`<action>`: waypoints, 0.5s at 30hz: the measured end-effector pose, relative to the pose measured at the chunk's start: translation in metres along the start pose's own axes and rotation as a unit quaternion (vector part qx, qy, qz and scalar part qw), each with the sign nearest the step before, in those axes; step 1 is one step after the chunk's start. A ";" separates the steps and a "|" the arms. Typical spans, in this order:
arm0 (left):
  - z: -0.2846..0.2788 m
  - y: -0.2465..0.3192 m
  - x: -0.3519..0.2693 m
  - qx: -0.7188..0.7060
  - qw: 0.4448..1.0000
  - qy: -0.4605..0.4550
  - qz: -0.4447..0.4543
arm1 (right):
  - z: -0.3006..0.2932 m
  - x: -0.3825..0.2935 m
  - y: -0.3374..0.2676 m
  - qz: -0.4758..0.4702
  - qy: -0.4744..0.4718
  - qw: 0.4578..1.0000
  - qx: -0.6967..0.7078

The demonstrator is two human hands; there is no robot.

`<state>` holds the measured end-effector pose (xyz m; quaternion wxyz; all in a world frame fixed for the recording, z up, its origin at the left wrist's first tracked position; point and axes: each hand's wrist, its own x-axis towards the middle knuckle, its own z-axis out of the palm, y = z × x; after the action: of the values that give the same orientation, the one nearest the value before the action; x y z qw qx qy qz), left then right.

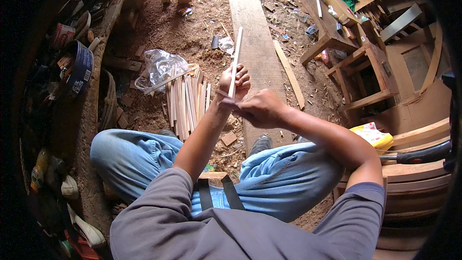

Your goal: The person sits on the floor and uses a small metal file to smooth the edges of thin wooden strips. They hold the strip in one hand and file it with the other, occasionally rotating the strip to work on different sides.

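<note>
My left hand (234, 81) is closed around a slim, pale wooden strip (238, 45), which points up and away from me. In my right hand (265, 110) is a folded dark brown sheet (227, 102) that looks like sandpaper. It meets the strip's near end, close to my left wrist; the fingers partly hide the contact. On the ground left of my left forearm lies a bundle of similar wooden strips (184, 104), with one strip (169, 79) lying crosswise over its far end.
A long wooden plank (252, 32) runs away from me along the shaving-covered ground. Beyond the bundle lies a clear plastic bag (164, 66). A cluttered workbench (326, 38) and a wooden frame (386, 92) stand right. At left, a dark blue tub (80, 68) sits beside a rough board (94, 115).
</note>
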<state>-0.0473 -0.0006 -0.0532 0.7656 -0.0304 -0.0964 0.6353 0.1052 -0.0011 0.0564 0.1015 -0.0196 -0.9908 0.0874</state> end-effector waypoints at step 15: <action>0.026 0.024 -0.003 0.016 0.998 -0.055 0.000 | -0.001 -0.006 -0.007 0.060 -0.020 0.996 0.060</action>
<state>-0.0763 -0.0011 -0.0320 0.7595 0.0169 -0.1287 0.6374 0.1109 -0.0085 0.0578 0.0776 -0.0709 -0.9826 0.1534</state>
